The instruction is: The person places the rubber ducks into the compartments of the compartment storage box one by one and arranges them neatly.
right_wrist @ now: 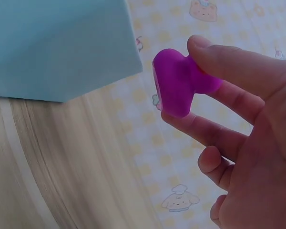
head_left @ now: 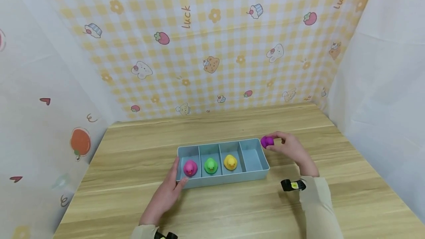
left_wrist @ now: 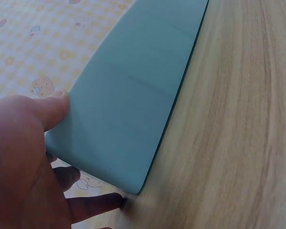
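A blue-grey box [head_left: 229, 177] divided into compartments stands on the wooden table. From left to right it holds a pink rubber duck [head_left: 190, 168], a green rubber duck [head_left: 210, 166] and a yellow rubber duck [head_left: 230, 162]; its rightmost compartment is bare. My left hand [head_left: 167, 191] grips the box's left end, thumb on the front wall [left_wrist: 119, 105] and fingers round the corner. Just beyond the right end, my right hand [head_left: 292, 148] pinches a purple rubber duck [right_wrist: 176, 83] between thumb and fingers. This duck is tilted in the air, apart from the box wall [right_wrist: 86, 52].
The wooden tabletop [head_left: 232, 209] reaches back to a yellow checked cloth [head_left: 212, 47] with printed figures. White cloth hangs on the left [head_left: 33, 84] and right [head_left: 382, 91]. A black strap [head_left: 293, 185] is on the right wrist.
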`<state>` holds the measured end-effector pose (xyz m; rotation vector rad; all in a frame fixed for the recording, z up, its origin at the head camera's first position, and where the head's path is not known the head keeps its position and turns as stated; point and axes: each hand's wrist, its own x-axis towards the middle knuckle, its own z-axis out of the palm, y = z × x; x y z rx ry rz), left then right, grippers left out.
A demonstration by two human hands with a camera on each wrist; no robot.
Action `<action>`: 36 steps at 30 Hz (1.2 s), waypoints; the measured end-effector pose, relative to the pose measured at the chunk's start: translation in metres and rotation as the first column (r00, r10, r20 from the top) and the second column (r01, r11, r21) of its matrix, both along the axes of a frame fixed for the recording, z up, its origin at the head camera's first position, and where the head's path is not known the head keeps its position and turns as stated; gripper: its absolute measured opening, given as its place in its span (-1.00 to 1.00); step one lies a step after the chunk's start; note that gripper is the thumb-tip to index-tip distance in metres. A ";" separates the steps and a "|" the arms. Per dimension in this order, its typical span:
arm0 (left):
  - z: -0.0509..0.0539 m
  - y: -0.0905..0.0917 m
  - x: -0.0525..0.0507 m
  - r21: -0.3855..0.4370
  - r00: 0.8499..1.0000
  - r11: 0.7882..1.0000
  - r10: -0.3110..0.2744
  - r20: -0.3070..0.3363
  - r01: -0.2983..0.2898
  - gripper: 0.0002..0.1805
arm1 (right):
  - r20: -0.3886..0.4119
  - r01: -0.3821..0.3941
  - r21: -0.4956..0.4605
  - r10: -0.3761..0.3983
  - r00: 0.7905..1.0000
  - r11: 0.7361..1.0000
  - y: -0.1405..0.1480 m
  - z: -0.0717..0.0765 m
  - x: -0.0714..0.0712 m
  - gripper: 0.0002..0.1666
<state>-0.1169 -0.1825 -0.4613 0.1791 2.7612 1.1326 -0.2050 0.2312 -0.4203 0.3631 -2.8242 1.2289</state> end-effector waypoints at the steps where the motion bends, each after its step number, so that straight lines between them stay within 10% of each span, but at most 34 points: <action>1: 0.000 0.000 0.000 -0.002 1.000 1.000 0.000 0.000 0.000 -0.19 | -0.005 -0.011 -0.004 0.011 1.000 1.000 -0.001 0.000 0.001 -0.54; 13: 0.001 0.000 -0.001 -0.004 1.000 1.000 0.001 -0.007 -0.001 -0.19 | -0.071 -0.125 0.006 0.125 0.990 0.992 -0.026 0.002 0.006 -0.60; 36: -0.001 0.000 -0.001 0.008 1.000 1.000 -0.003 0.004 0.003 -0.19 | -0.023 -0.070 0.241 0.078 0.997 0.968 -0.057 -0.018 0.008 -0.61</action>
